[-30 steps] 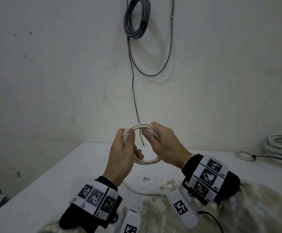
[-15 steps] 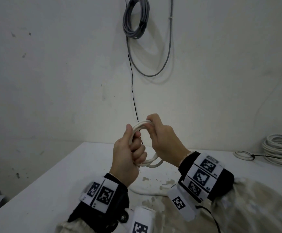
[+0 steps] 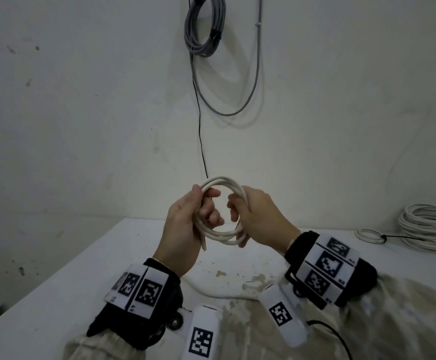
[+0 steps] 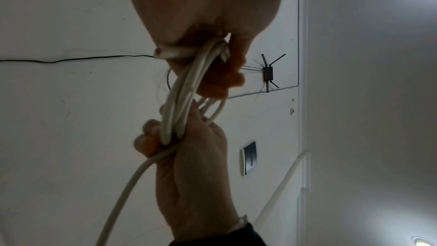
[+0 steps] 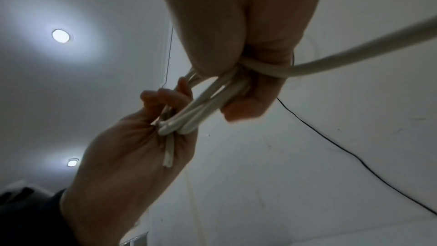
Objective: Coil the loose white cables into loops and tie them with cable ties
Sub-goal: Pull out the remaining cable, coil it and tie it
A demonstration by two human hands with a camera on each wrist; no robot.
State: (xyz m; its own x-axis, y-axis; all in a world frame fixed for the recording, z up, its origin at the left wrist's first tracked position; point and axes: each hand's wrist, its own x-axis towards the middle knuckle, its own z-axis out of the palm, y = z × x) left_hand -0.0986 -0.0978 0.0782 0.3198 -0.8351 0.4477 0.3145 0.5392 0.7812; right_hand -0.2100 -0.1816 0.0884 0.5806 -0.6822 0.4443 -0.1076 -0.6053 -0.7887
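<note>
Fingers [image 3: 213, 203] of the left hand [image 3: 183, 229] curl tight round one side of the smooth round white cable coil [image 3: 222, 209], cut end poking below the palm; the right hand [image 3: 258, 219] clamps the opposite side, holding it up above the stained white table [image 3: 55, 281]. One loose strand trails down. Far right, a bigger white cable bundle [image 3: 429, 227] rests; grey cable loops [image 3: 205, 24] hang on the wall.

Grey coil [image 3: 204, 26]: hung high on the wall [image 3: 81, 113].
Black wire [image 3: 199, 120]: run down the wall below it.
Router [image 4: 268, 73]: mounted on the wall, antennas spread.
Ceiling lights [image 5: 60, 35]: lit.
Table [image 3: 55, 294]: white, stained near its front edge.
</note>
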